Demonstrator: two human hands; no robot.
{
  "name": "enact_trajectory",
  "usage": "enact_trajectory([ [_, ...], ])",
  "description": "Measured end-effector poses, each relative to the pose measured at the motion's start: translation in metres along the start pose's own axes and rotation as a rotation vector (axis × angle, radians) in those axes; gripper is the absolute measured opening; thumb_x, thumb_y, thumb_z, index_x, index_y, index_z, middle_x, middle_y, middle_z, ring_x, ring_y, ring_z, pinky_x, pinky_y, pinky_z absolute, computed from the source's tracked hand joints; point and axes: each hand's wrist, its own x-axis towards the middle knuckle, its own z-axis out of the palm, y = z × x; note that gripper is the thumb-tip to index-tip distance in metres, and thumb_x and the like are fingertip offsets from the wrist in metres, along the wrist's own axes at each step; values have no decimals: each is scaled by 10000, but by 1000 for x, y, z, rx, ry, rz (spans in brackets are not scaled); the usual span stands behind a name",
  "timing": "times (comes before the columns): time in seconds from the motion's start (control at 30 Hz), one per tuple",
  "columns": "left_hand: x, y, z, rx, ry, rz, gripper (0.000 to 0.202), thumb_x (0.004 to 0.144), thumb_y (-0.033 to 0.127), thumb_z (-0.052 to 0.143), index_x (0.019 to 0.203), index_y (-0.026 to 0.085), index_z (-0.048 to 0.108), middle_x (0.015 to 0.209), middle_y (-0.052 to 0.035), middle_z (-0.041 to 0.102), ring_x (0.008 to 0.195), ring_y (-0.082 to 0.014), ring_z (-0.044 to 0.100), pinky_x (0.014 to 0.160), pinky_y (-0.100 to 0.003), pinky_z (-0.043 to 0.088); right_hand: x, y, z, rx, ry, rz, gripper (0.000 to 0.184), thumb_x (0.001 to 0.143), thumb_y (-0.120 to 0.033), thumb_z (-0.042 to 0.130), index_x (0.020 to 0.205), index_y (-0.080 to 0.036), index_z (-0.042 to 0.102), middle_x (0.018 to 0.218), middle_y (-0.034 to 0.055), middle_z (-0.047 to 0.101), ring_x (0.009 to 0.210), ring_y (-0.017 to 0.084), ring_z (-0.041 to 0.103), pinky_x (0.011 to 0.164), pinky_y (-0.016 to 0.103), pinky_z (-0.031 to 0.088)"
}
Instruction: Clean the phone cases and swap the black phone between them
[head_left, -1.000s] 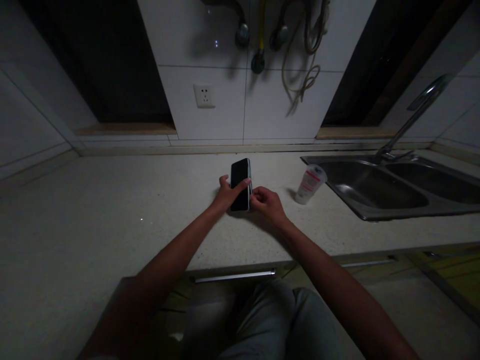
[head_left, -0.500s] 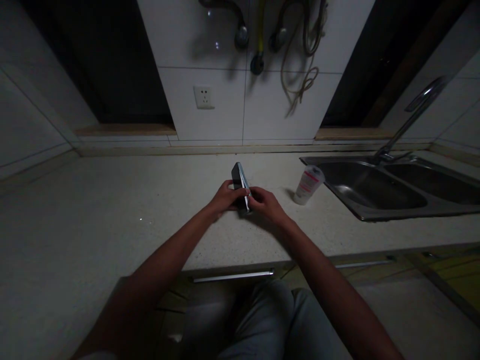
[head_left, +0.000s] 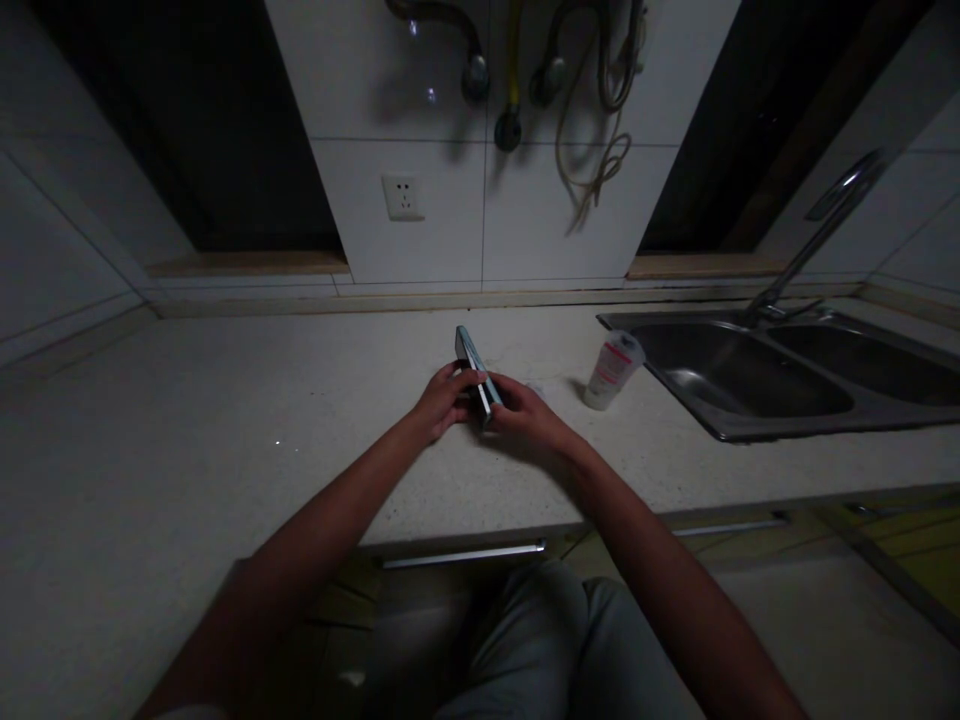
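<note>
I observe a tilted phone (head_left: 472, 352) clamped between left hand (head_left: 442, 399), eight o'clock, and right hand (head_left: 528, 412), four o'clock, over the counter (head_left: 337, 410). Judged risks: a slack grip could drop it; a wide rightward swing could topple the cup (head_left: 611, 373) at three o'clock.

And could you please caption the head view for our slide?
Left hand and right hand hold a tilted phone near a plastic cup.

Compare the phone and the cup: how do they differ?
The phone is a thin slab; the cup widens towards its top. The phone has pale edges; the cup, red print. The left hand and right hand hold the phone; the cup stands untouched. Both are at the countertop.
</note>
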Motion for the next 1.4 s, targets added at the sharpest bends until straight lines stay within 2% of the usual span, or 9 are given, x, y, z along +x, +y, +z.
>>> enact_trajectory([
  [0.2, 0, 2, -6, 37, -73, -17, 495, 613, 310, 809, 1034, 201, 573, 824, -31, 679, 698, -192, 667, 676, -406, 593, -2, -5, 1, -165, 9, -54, 630, 752, -260, 614, 1375, -197, 548, 1256, 90, 655, 1102, 237, 611, 956, 358, 488],
  [0.43, 1, 5, -13, 80, -150, -53, 511, 630, 288, 813, 1064, 210, 554, 866, -36, 680, 753, -207, 686, 710, -396, 595, -8, -9, 1, -324, 16, -50, 585, 812, -277, 569, 1389, -179, 554, 1058, 56, 709, 866, 188, 627, 770, 294, 514],
  [0.6, 2, 6, -17, 32, -195, -46, 531, 632, 260, 802, 1076, 218, 514, 873, -26, 677, 784, -209, 688, 769, -439, 592, -10, -11, 1, -436, 64, -98, 573, 853, -293, 527, 1417, -196, 538, 1071, 45, 727, 829, 170, 648, 731, 268, 519],
  [0.7, 1, 6, -17, -18, -225, -67, 479, 611, 224, 796, 999, 203, 517, 867, -31, 679, 793, -214, 689, 775, -449, 591, -10, -12, 2, -492, 103, -129, 538, 832, -293, 564, 1360, -192, 592, 1073, 53, 742, 845, 184, 680, 768, 287, 534],
  [0.83, 2, 6, -16, -74, -198, -85, 331, 644, 216, 764, 898, 185, 554, 863, -53, 691, 774, -205, 683, 755, -419, 595, -9, -12, 3, -513, 190, -43, 449, 839, -352, 587, 1243, -169, 662, 1101, 105, 744, 952, 239, 693, 833, 353, 543],
  [0.93, 4, 4, -15, -110, -147, -117, 245, 684, 239, 736, 874, 160, 603, 830, -70, 689, 744, -197, 674, 742, -410, 598, -7, -9, 4, -514, 236, 24, 452, 877, -397, 561, 1248, -158, 660, 1119, 134, 739, 968, 251, 690, 889, 400, 521],
  [1.1, 5, -1, -18, -116, -124, -150, 212, 697, 243, 721, 864, 154, 625, 815, -80, 698, 757, -216, 683, 773, -452, 594, -4, -1, 3, -408, 140, -7, 447, 869, -353, 565, 1275, -190, 655, 1169, 101, 729, 1009, 242, 676, 925, 409, 509],
  [1.4, 4, -2, -22, -125, -147, -152, 258, 652, 214, 735, 875, 185, 608, 821, -54, 709, 763, -211, 685, 773, -442, 599, -7, 3, -1, -328, 32, -32, 554, 780, -247, 591, 1327, -176, 629, 1138, 67, 728, 969, 206, 663, 863, 342, 528],
])
